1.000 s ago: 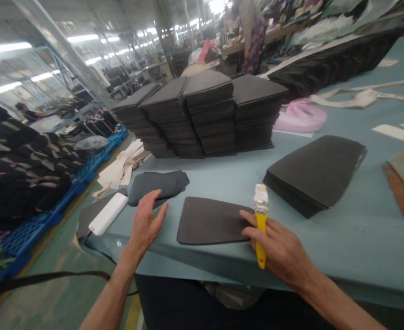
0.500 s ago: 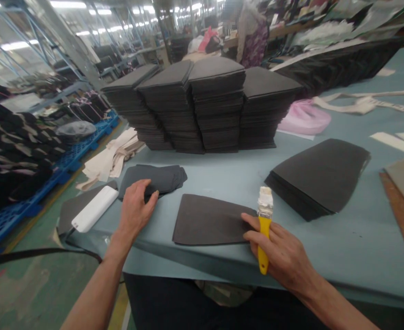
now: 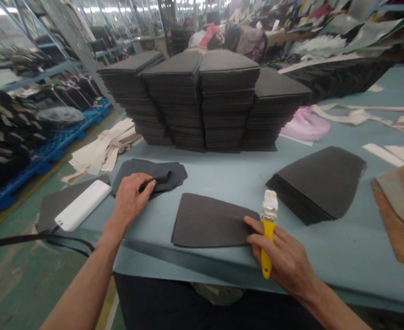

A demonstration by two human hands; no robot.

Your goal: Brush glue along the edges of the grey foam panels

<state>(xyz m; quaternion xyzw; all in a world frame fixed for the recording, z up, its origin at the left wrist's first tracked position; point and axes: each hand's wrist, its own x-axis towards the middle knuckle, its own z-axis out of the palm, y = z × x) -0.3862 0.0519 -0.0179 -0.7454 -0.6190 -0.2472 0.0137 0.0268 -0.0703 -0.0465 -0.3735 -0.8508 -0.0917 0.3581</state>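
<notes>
While the right hand (image 3: 284, 256) curls closed around a yellow-handled brush (image 3: 267, 259), its fingertips (image 3: 250, 223) rest on the edge of a dark foam sheet (image 3: 210, 221). The left hand (image 3: 129, 198), half closed, grips a folded grey fabric (image 3: 171, 175). Both pieces lie on the table (image 3: 342, 256), before stacked foam sheets (image 3: 202, 101); left of the table, a blue pallet (image 3: 68, 137) holds dark bundles (image 3: 2, 133).

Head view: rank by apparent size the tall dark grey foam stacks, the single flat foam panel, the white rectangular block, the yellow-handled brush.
1. Tall dark grey foam stacks
2. Single flat dark grey foam panel
3. White rectangular block and yellow-handled brush: too alike to rank
</notes>
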